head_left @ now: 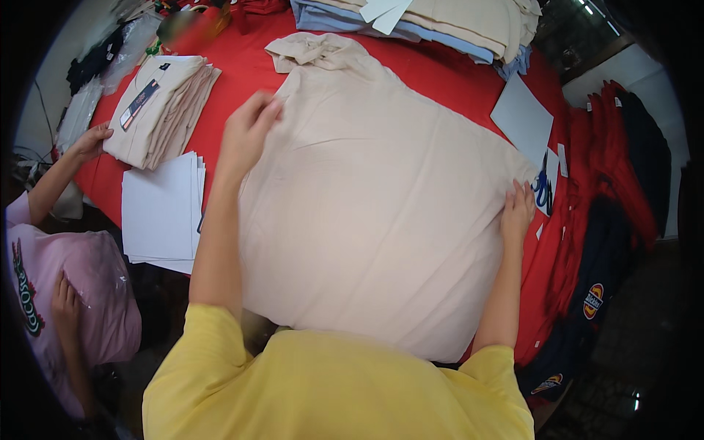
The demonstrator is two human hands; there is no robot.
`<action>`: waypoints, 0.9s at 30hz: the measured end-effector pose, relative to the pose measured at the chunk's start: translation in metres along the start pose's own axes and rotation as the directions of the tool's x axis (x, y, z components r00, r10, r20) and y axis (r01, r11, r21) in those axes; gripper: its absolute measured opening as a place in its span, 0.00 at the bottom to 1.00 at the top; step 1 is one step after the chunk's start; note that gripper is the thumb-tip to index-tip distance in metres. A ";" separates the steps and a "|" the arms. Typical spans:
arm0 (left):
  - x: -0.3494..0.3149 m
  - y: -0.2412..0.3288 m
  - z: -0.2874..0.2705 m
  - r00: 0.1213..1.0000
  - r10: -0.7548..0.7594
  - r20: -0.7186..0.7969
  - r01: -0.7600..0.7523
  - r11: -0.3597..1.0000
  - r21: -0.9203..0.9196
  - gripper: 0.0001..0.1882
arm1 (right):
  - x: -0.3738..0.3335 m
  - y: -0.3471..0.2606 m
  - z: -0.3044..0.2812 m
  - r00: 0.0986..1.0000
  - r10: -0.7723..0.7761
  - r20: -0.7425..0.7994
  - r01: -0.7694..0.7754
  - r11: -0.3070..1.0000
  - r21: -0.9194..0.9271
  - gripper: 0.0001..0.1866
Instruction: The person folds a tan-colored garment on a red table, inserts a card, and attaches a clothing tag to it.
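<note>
A beige knit shirt (367, 213) is spread over the red-covered table (242, 44) in front of me. Its collar end lies at the far side, and its near part reaches my body. Over the left edge of the shirt is my left hand (251, 136), loosely curved and slightly blurred, with nothing visible in it. My right hand (518, 211) rests on the shirt's right corner, fingers stretched out on the fabric. Blue-handled scissors (542, 189) lie just beyond that hand.
Folded beige garments (158, 110) are stacked at left, where a co-worker's hand (92, 141) touches them. White sheets (161, 209) lie nearer. More folded clothes (440, 29) stand at the back, a white board (522, 114) at right. Red and navy garments (579, 220) hang over the right side.
</note>
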State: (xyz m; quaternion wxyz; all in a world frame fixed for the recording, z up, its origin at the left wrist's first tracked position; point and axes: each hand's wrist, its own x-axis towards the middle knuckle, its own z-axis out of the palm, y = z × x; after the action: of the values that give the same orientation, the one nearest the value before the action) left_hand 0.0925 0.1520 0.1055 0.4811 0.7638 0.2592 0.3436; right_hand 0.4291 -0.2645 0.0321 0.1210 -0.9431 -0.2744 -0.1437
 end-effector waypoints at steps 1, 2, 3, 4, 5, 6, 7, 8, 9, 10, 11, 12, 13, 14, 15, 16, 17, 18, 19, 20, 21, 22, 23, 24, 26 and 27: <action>-0.049 0.016 -0.024 0.995 -0.093 0.024 0.092 0.994 0.056 0.10 | -0.030 -0.004 -0.016 1.000 0.017 0.000 -0.017 0.999 0.027 0.20; -0.092 0.022 -0.042 0.981 -0.176 0.082 0.162 0.974 0.160 0.11 | -0.070 0.001 -0.031 0.999 0.054 -0.001 -0.054 0.998 0.038 0.19; -0.132 0.029 -0.064 0.928 -0.346 0.136 0.314 0.925 0.215 0.11 | -0.110 0.015 -0.040 0.995 0.095 -0.001 -0.095 0.995 0.030 0.16; -0.169 0.029 -0.093 0.843 -0.504 0.187 0.392 0.814 0.429 0.11 | -0.146 0.012 -0.058 0.975 0.219 0.044 -0.222 0.969 0.106 0.15; -0.199 0.030 -0.120 0.666 -0.718 0.203 0.489 0.625 0.608 0.16 | -0.181 0.014 -0.073 0.948 0.306 0.087 -0.310 0.950 0.035 0.17; -0.226 0.031 -0.141 0.553 -0.829 0.085 0.507 0.415 0.755 0.19 | -0.215 0.013 -0.090 0.890 0.427 0.158 -0.434 0.901 0.008 0.19; -0.247 0.044 -0.153 0.430 -0.899 -0.084 0.491 0.155 0.857 0.22 | -0.235 0.008 -0.101 0.811 0.531 0.247 -0.544 0.839 -0.019 0.22; -0.258 0.033 -0.154 0.521 -0.849 -0.083 0.470 0.204 0.859 0.23 | -0.251 -0.012 -0.119 0.722 0.612 0.325 -0.613 0.782 -0.110 0.23; -0.268 0.032 -0.153 0.590 -0.801 -0.104 0.454 0.222 0.863 0.25 | -0.259 -0.024 -0.131 0.610 0.674 0.417 -0.658 0.724 -0.206 0.24; -0.274 0.029 -0.151 0.654 -0.746 -0.123 0.435 0.238 0.868 0.27 | -0.263 -0.026 -0.131 0.625 0.615 0.480 -0.606 0.771 -0.198 0.23; -0.271 0.016 -0.138 0.739 -0.652 -0.167 0.454 0.299 0.839 0.25 | -0.267 -0.028 -0.134 0.640 0.552 0.535 -0.545 0.817 -0.191 0.23; -0.256 0.014 -0.116 0.838 -0.514 -0.185 0.448 0.454 0.770 0.22 | -0.274 -0.030 -0.134 0.645 0.490 0.586 -0.489 0.854 -0.175 0.22; -0.249 -0.002 -0.098 0.909 -0.367 -0.198 0.390 0.577 0.717 0.19 | -0.283 -0.023 -0.130 0.691 0.427 0.583 -0.449 0.886 -0.117 0.22; -0.238 -0.016 -0.082 0.935 -0.307 -0.175 0.339 0.640 0.689 0.16 | -0.290 -0.010 -0.121 0.733 0.365 0.574 -0.409 0.911 -0.057 0.21; -0.226 -0.025 -0.071 0.903 -0.389 -0.181 0.412 0.666 0.622 0.15 | -0.294 -0.002 -0.119 0.773 0.297 0.561 -0.358 0.934 -0.001 0.21; -0.217 -0.039 -0.067 0.929 -0.341 -0.145 0.350 0.679 0.646 0.12 | -0.289 -0.006 -0.124 0.725 0.372 0.580 -0.550 0.819 0.162 0.18; -0.215 -0.050 -0.069 0.883 -0.451 -0.128 0.462 0.792 0.400 0.11 | -0.293 -0.004 -0.124 0.809 0.357 0.467 -0.571 0.665 0.482 0.14; -0.211 -0.060 -0.073 0.834 -0.548 -0.073 0.552 0.825 0.121 0.10 | -0.297 0.001 -0.126 0.768 0.453 0.452 -0.635 0.453 0.625 0.12; -0.210 -0.067 -0.077 0.782 -0.623 0.012 0.616 0.771 -0.163 0.10 | -0.302 0.006 -0.128 0.710 0.536 0.456 -0.638 0.217 0.739 0.10; -0.206 -0.039 -0.070 0.758 -0.641 0.117 0.591 0.602 -0.537 0.10 | -0.312 0.011 -0.123 0.733 0.586 0.345 -0.558 0.229 0.797 0.09; -0.212 -0.043 -0.074 0.752 -0.649 0.117 0.592 0.585 -0.554 0.10 | -0.322 0.021 -0.119 0.744 0.609 0.274 -0.580 0.386 0.718 0.09; -0.219 -0.050 -0.077 0.744 -0.658 0.118 0.593 0.569 -0.570 0.11 | -0.329 0.033 -0.118 0.759 0.619 0.200 -0.591 0.527 0.611 0.09; -0.223 -0.053 -0.079 0.738 -0.665 0.115 0.594 0.560 -0.577 0.12 | -0.337 0.043 -0.116 0.772 0.621 0.135 -0.597 0.637 0.487 0.09; -0.225 -0.057 -0.080 0.741 -0.664 0.096 0.591 0.578 -0.562 0.12 | -0.339 0.047 -0.118 0.742 0.660 0.116 -0.662 0.694 0.283 0.11; -0.229 -0.062 -0.083 0.748 -0.661 0.057 0.584 0.614 -0.531 0.14 | -0.339 0.052 -0.116 0.713 0.657 0.245 -0.685 0.578 0.443 0.12; -0.230 -0.063 -0.088 0.782 -0.623 -0.032 0.576 0.742 -0.344 0.16 | -0.337 0.049 -0.116 0.703 0.641 0.310 -0.690 0.506 0.518 0.12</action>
State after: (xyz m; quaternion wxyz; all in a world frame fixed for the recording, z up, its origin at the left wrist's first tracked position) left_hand -0.1243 0.0592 0.0106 0.6613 0.5254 0.4672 0.2614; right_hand 0.1602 -0.5030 0.0184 0.4475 -0.8901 0.0739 0.0454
